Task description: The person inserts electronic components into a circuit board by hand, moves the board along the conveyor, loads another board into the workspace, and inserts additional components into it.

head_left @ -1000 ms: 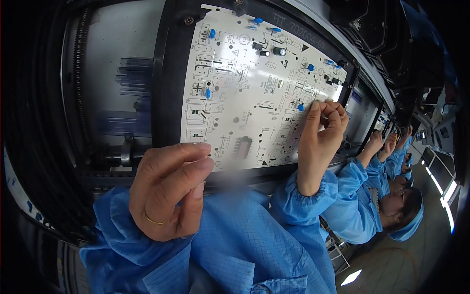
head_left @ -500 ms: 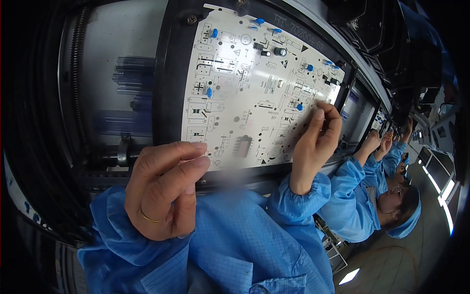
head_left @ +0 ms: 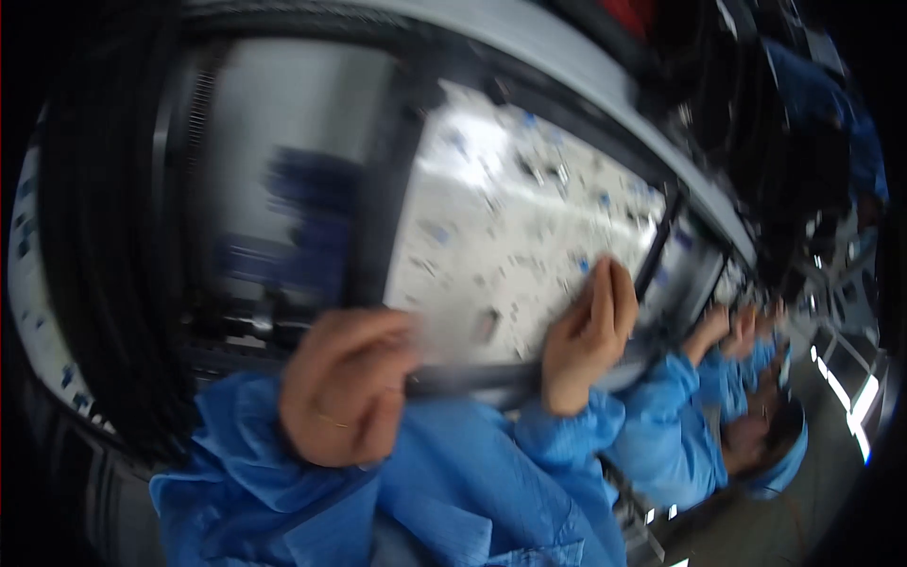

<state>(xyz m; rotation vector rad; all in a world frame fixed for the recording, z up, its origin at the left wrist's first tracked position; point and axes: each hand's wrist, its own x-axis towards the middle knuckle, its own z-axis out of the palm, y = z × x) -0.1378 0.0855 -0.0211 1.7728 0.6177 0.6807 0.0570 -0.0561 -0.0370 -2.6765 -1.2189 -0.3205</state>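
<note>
The white board [head_left: 430, 255] seems light, stiff, best held by edges; left hand [head_left: 342, 392] and right hand [head_left: 588, 342] look narrow, contents unclear.

I get a dim, smeared view: motion blur runs the markings on the white board [head_left: 444, 265] together and softens the left hand [head_left: 345, 387]. Glare burns out the board near the far left corner of the black frame [head_left: 378, 189], and a paler streak reaches toward the frame's right edge. White strips [head_left: 861, 402] shine far right. My fisheye bends straight edges; its corners sink to black.
</note>
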